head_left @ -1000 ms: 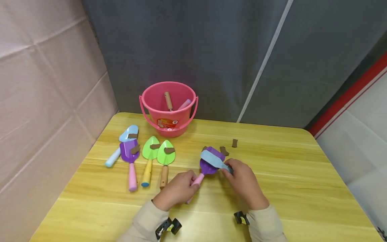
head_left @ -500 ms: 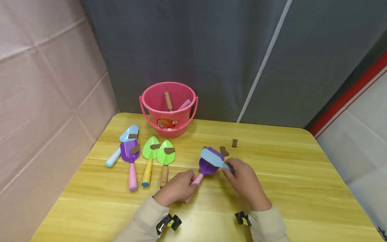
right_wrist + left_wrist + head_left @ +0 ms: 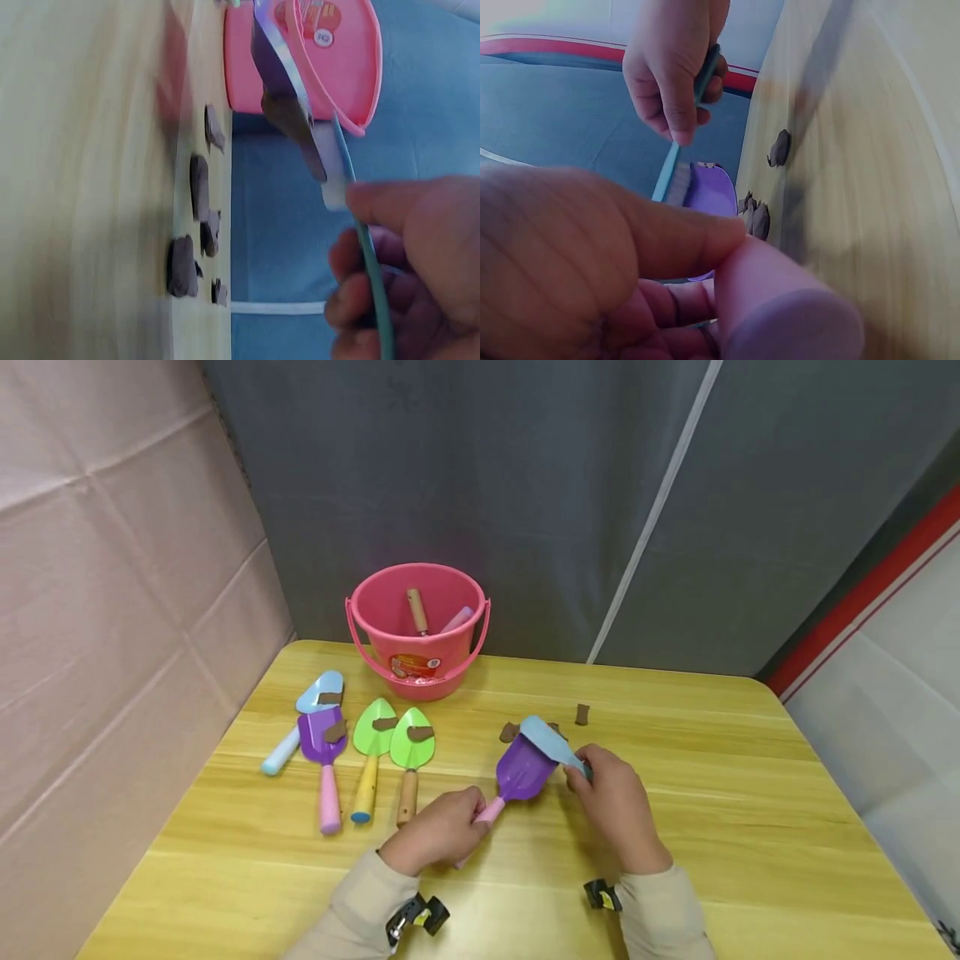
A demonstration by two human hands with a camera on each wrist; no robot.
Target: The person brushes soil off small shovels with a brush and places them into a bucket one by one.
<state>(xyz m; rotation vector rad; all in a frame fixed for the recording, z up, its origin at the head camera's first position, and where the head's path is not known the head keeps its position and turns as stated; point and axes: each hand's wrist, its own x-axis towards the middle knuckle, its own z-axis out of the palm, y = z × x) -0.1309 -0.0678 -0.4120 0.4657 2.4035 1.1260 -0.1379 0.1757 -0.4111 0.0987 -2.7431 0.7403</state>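
Observation:
My left hand (image 3: 442, 831) grips the pink handle (image 3: 780, 300) of a small purple shovel (image 3: 522, 774), whose blade is tilted above the table. My right hand (image 3: 615, 797) pinches the handle of a light blue brush (image 3: 551, 743). The brush's white bristles (image 3: 679, 184) are at the far end of the shovel blade. In the right wrist view the shovel (image 3: 274, 49) shows edge-on, with a brown lump (image 3: 285, 116) on its lower side. Several brown clay-like pieces (image 3: 184, 266) lie on the table below.
A pink bucket (image 3: 423, 647) with tool handles inside stands at the back. To the left lie a blue-headed tool (image 3: 281, 750), another purple shovel (image 3: 328, 797) and two green trowels (image 3: 367, 727), each bearing a brown piece. A brown piece (image 3: 582, 715) lies at back right.
The brush has moved up and right to the tip of the shovel blade, uncovering more of the blade. A brown piece beside the blade shows more fully. My left hand has hardly moved.

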